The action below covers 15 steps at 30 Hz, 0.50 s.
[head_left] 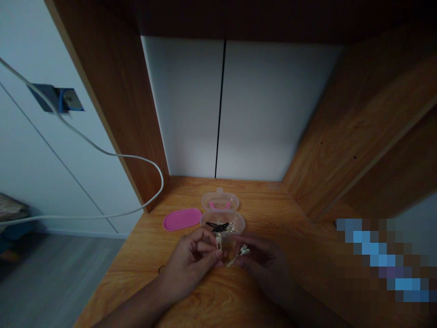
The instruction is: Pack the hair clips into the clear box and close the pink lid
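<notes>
My left hand (191, 259) is closed, pinching a small pale, shiny hair clip (219, 241) upright between thumb and fingers. In the fingers of my right hand (268, 259) is a second hair clip (243, 251), silvery with a flower-like end and a thin stem slanting down to the left. Just beyond both hands stands an open clear plastic case (239, 223). Black clips (218, 226) and several small silvery pieces lie inside it. Its hinged lid (205, 200) is folded back, with something pink showing in it.
Left of the case, a pink oval tray or lid (182, 219) lies on the wooden surface (211, 305). Near my left wrist is a small dark ring (161, 269). A white cable (136, 157) loops in from the left. Wooden side panels and a white back wall (252, 114) enclose the spot.
</notes>
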Motion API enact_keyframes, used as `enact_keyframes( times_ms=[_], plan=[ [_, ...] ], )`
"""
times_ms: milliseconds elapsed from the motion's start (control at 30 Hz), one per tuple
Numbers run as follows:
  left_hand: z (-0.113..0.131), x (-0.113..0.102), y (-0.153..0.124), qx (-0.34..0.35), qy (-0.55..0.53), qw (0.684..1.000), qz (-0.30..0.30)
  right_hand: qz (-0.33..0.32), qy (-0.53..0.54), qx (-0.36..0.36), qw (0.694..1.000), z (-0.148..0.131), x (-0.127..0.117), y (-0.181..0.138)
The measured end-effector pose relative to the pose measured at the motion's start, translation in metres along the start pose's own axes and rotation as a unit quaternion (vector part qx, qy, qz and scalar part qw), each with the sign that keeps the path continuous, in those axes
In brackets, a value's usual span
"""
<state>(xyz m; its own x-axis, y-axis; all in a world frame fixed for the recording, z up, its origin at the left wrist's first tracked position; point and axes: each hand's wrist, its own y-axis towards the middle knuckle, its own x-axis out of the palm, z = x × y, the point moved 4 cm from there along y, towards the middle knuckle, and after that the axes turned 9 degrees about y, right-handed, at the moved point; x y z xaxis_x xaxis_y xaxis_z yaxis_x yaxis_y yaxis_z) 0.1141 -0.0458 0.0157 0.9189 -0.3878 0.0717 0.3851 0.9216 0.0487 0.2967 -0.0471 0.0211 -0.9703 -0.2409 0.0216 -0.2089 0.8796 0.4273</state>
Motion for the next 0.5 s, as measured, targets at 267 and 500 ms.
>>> enact_keyframes(
  times_ms=[267,500],
  plan=[
    [-0.008,0.005,-0.001,-0.021,0.026,0.999,-0.023,0.062,-0.017,0.035,0.997,0.014,-0.009,0.0],
    [-0.005,0.005,-0.001,-0.017,0.01,1.0,-0.008,-0.016,-0.011,0.016,1.0,0.01,0.0,0.001]
  ],
)
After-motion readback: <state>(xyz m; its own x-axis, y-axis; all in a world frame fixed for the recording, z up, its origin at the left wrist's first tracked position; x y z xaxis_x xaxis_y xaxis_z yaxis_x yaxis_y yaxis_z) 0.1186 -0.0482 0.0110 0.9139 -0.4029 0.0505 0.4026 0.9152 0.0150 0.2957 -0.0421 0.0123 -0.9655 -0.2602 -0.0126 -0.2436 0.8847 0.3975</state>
